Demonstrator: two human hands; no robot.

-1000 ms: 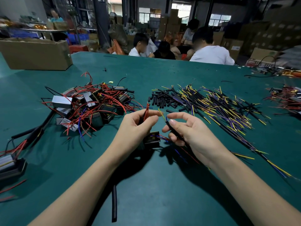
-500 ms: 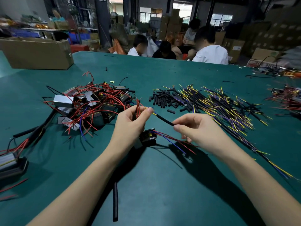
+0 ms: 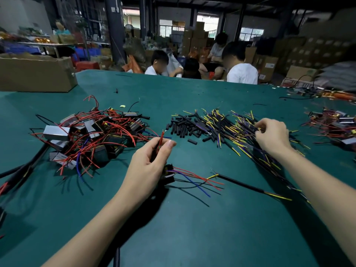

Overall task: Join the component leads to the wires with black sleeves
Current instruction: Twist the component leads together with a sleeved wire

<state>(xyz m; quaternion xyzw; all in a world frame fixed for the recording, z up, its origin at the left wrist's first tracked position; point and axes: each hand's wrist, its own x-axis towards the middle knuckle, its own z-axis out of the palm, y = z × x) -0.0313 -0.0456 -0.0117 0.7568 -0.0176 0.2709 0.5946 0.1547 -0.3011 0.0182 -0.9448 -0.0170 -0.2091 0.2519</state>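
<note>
A red lead [image 3: 160, 140] is pinched upright in the left hand [image 3: 148, 166], the component [image 3: 169, 173] tucked beneath it on the desk [image 3: 192, 228]. The right hand [image 3: 272, 134] is curled into the wire pile [image 3: 240, 130]; whether a wire is already held cannot be told. One sleeved wire [image 3: 248, 186] is lying near the component, loose sleeves [image 3: 183, 128] just beyond. A single wire should be teased out cleanly, bare end kept forward, so lead and strands can be met straight.

Two bare forearms; left hand [image 3: 146, 166] and right hand [image 3: 272, 136] ungloved; no sleeves, rings or watch visible.
</note>
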